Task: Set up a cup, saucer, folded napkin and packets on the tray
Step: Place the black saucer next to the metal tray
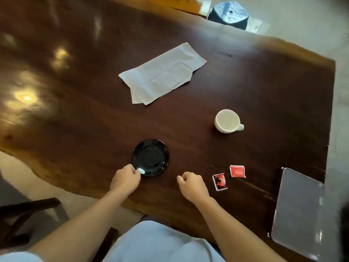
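Entry, near to far.

1. Left hand (125,179): fingers (134,171) curled onto the near rim of the saucer (150,157), pinching it as far as I can make out. Saucer: round, glossy black, shallow centre well, flat on the desk (85,120).
2. Right hand (190,184): fingers loosely curled, holding nothing, just above the desk between the saucer and the packets.
3. Tray (298,210): grey rectangle with rounded corners and a dull sheen, at the desk's near right edge, nothing on it.
4. Dark red packet (220,182) and plain red packet (237,171): small, flat, crinkled squares, near each other.
5. Cup (227,121): white glazed, upright, handle to the right.
6. Napkin (162,73): pale creased paper, loosely layered, farthest off.

I judge the step in hand to be lifting the saucer. The next move calls for a level carry rightward, past the packets, to the tray.
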`<state>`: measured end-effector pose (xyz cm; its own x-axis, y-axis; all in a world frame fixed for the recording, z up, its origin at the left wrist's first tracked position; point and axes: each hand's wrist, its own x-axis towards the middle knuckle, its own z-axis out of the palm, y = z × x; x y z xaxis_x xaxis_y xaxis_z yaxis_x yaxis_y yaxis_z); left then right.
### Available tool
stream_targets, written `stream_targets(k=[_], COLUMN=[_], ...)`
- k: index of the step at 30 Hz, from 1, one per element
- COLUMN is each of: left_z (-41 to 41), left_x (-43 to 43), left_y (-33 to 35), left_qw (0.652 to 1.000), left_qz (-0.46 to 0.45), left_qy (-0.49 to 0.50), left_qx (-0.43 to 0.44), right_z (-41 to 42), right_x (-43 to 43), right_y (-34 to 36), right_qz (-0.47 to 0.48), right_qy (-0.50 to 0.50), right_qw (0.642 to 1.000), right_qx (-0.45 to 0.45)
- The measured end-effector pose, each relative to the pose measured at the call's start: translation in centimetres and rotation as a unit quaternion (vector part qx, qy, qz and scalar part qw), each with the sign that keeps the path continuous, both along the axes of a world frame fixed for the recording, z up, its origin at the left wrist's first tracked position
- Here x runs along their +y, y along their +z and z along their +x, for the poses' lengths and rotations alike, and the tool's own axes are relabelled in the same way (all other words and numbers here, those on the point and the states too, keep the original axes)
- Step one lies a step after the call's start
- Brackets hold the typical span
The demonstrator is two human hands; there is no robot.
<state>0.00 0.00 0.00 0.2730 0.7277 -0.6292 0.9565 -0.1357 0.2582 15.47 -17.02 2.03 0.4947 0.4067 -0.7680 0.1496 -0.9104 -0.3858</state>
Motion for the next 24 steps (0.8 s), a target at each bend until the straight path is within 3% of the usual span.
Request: stream_targets(k=[12,18,24], left_z=[1.5,1.2,0.9], left_x=[2.0,3.4,4.1], left_y=[-3.3,-4.8,-5.6], left_qw=[0.996,0.995,0.965], left_qz=[-0.049,-0.064,-0.186], left_qy=[0.05,0.042,0.178], left_qx=[0.053,0.063,-0.05], right_z=[1.1,2.2,3.2], right_x=[4.7,6.8,7.9], right_y=[-2.8,-4.9,-5.8], right_qz=[-0.019,-0.01,-0.011], right_qy=[-0.113,-0.134,-0.099], right_qw=[0.975,0.967,0.966], right_qx=[0.191,0.216,0.238])
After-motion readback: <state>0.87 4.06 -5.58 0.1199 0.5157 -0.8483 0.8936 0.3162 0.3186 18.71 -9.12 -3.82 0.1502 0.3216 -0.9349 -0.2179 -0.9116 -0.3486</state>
